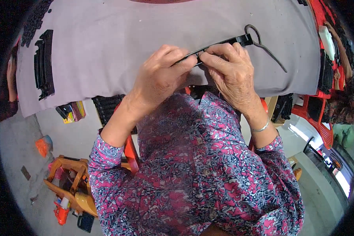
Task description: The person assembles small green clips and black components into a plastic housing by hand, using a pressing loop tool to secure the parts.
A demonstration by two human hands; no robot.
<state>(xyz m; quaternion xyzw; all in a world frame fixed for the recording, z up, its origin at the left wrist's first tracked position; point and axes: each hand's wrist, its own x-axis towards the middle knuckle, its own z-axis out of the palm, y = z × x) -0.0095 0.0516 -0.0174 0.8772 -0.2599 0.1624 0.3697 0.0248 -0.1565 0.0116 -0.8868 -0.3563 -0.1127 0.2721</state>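
Observation:
Above the near edge of the cloth, both my hands close round a long, narrow black strip (244,39) that looks like plastic and slants up to the right. My left hand (161,72) pinches its lower left end. My right hand (232,72) grips it near the middle, thumb and fingertips close to those of my left. Whether a smaller piece sits between the fingertips is hidden. A dark bent metal rod with a looped end (272,56) lies on the cloth, its loop beside the strip's far right end.
A grey-mauve cloth (98,47) covers the table. Black strips (46,65) lie at its left, with more black pieces (33,21) behind. Stacked black strips (325,72) and a white object (327,42) are at the right. Other people's arms show at both sides. A wooden chair (72,177) stands lower left.

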